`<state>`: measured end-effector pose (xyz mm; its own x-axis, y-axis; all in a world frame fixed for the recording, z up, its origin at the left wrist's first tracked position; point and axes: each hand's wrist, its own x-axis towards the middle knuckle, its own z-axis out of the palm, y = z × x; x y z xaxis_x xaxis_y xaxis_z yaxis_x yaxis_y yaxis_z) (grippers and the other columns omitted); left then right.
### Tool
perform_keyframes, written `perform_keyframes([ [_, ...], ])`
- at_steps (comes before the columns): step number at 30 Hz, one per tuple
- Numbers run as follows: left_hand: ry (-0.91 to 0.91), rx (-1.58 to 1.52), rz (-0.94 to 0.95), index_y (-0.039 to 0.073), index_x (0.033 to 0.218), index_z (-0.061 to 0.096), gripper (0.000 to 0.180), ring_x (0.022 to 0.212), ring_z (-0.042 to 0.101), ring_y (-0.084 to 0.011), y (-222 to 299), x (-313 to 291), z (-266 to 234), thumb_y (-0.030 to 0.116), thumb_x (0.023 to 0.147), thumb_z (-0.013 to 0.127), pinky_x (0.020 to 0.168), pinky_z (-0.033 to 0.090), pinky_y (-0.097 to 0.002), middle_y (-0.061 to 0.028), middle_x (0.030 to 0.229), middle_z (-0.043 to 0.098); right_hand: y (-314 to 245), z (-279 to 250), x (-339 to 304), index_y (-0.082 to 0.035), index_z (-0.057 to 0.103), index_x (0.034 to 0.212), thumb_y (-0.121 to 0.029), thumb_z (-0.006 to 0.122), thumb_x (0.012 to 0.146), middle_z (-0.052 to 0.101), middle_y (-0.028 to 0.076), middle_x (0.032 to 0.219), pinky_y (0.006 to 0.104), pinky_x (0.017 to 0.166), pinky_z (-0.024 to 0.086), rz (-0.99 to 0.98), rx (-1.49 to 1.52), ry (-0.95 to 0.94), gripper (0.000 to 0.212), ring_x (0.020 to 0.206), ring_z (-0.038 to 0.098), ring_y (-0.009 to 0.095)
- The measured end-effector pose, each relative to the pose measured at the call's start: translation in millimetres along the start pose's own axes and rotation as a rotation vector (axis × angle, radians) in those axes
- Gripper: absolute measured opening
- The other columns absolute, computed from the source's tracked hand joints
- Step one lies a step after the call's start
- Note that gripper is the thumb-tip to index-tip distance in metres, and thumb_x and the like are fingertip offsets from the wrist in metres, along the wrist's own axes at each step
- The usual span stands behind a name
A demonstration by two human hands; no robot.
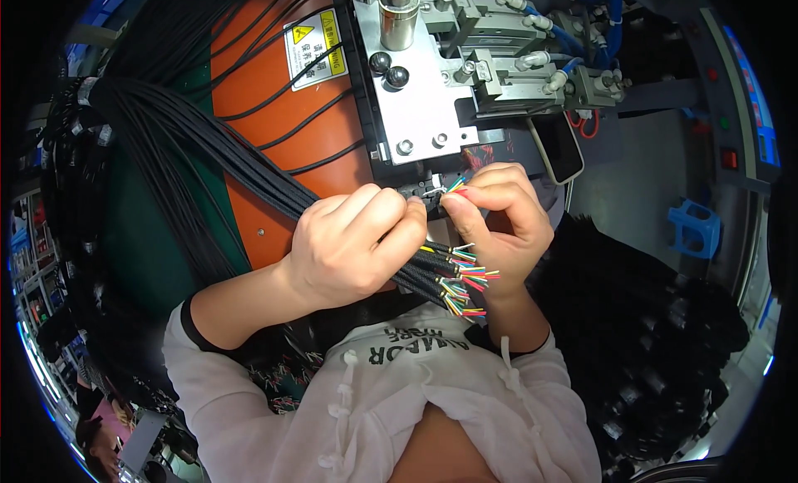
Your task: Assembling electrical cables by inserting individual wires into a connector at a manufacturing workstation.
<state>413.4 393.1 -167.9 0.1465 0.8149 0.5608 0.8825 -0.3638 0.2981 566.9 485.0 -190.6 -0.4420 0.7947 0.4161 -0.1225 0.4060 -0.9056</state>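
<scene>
The left hand [353, 246] is closed around a bundle [249, 171] of black braided cables. The bundle enters from the upper left, crosses the orange panel [274, 92] and passes through the fist. The cut ends [461, 275] leave the fist at its lower right, just below the right hand [499, 221]. Each end shows short coloured wires: yellow, red, green and blue. The exact number of cables in the bundle cannot be told; roughly 8 to 10 ends fan out below the fist.

The right hand is closed in a pinch. Its thumb and forefinger grip 1 cable end [453, 186], whose coloured wires stick up at the fingertips. This end lies between the 2 hands, touching the left forefinger tip, directly under the grey plate [424, 101] of the machine.

The plate carries 1 steel cylinder [399, 17] at the top, 2 dark ball knobs [388, 70] and 2 bolts [422, 142] near its lower edge. 1 yellow warning label [314, 46] sits on the orange panel. 1 dark phone [557, 146] lies right of the plate. 1 blue stool [692, 225] stands well apart at the right. A heap of black cables [648, 333] lies at the person's right side.
</scene>
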Motion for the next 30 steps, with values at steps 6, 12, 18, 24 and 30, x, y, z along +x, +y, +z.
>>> perform_keyframes([
  [6, 0.055, 0.064, 0.030, 0.003, 0.092, 0.066, 0.027, 0.056, 0.050, -0.0109, -1, 1, 0, 0.005, 0.065, 0.067, 0.043, 0.036, -0.0224, -0.0013, 0.075, 0.053, -12, -18, 11, 0.001, 0.063, 0.080, 0.003, 0.074, 0.072, 0.062, 0.009, 0.079, 0.0284, 0.062, 0.044, -0.039, -0.271, -0.196, 0.013, 0.073, 0.056, 0.016],
  [12, 0.051, 0.184, 0.072, 0.004, 0.097, 0.068, 0.031, 0.057, 0.050, -0.0090, 1, -4, 5, 0.007, 0.065, 0.066, 0.043, 0.034, -0.0212, 0.0014, 0.071, 0.050, -7, -30, 7, 0.001, 0.061, 0.081, 0.001, 0.071, 0.075, 0.060, 0.008, 0.077, 0.0286, 0.065, 0.044, 0.458, 0.240, -0.288, 0.011, 0.074, 0.055, 0.017],
  [18, -0.127, 0.181, 0.007, 0.006, 0.103, 0.070, 0.038, 0.057, 0.048, -0.0102, 6, -1, 8, 0.007, 0.065, 0.065, 0.045, 0.035, -0.0232, 0.0006, 0.070, 0.048, 13, -22, 7, 0.003, 0.060, 0.076, 0.001, 0.069, 0.075, 0.060, 0.008, 0.075, 0.0293, 0.068, 0.045, 0.134, -0.256, -0.209, 0.009, 0.072, 0.056, 0.017],
  [24, -0.269, 0.265, -0.108, 0.008, 0.111, 0.067, 0.043, 0.060, 0.044, -0.0110, 13, 2, 6, 0.011, 0.068, 0.062, 0.047, 0.035, -0.0236, 0.0002, 0.072, 0.039, 16, -13, 7, 0.003, 0.061, 0.074, 0.003, 0.068, 0.074, 0.060, 0.009, 0.073, 0.0297, 0.066, 0.045, 0.058, -0.442, -0.251, 0.007, 0.070, 0.057, 0.020],
  [30, -0.297, 0.260, -0.134, 0.008, 0.113, 0.066, 0.045, 0.061, 0.044, -0.0113, 14, 3, 7, 0.012, 0.068, 0.062, 0.048, 0.035, -0.0243, -0.0002, 0.074, 0.040, 28, -7, 2, 0.002, 0.059, 0.074, 0.005, 0.065, 0.074, 0.058, 0.008, 0.073, 0.0281, 0.066, 0.044, -0.065, -0.398, -0.151, 0.007, 0.069, 0.055, 0.019],
])
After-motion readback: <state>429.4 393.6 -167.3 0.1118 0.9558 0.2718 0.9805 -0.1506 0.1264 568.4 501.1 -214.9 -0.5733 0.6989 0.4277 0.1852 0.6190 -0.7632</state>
